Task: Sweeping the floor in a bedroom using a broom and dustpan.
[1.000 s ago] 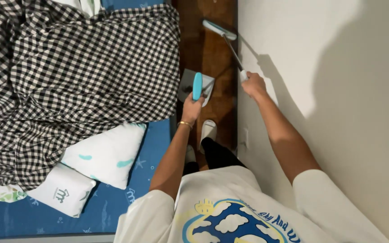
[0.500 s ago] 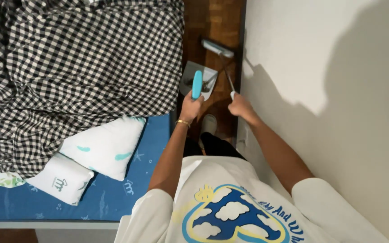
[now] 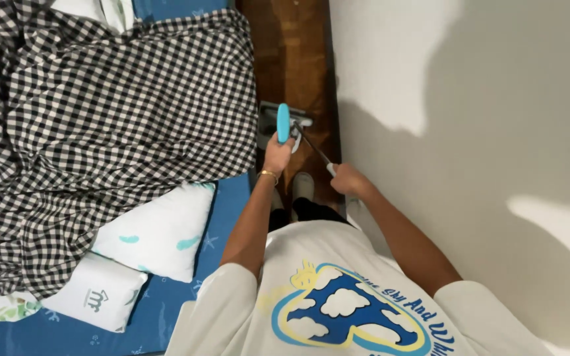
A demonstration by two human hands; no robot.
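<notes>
Left hand (image 3: 277,153) grips blue dustpan handle (image 3: 284,122) – right hand (image 3: 349,179) holds broom stick (image 3: 314,146), over wooden floor (image 3: 291,59) beside bed's checked blanket (image 3: 113,112).

A grey dustpan (image 3: 273,122) with an upright light-blue handle (image 3: 284,123) is resting on the brown wooden floor (image 3: 291,59), while a thin-handled broom (image 3: 311,145) is slanting down into it
</notes>
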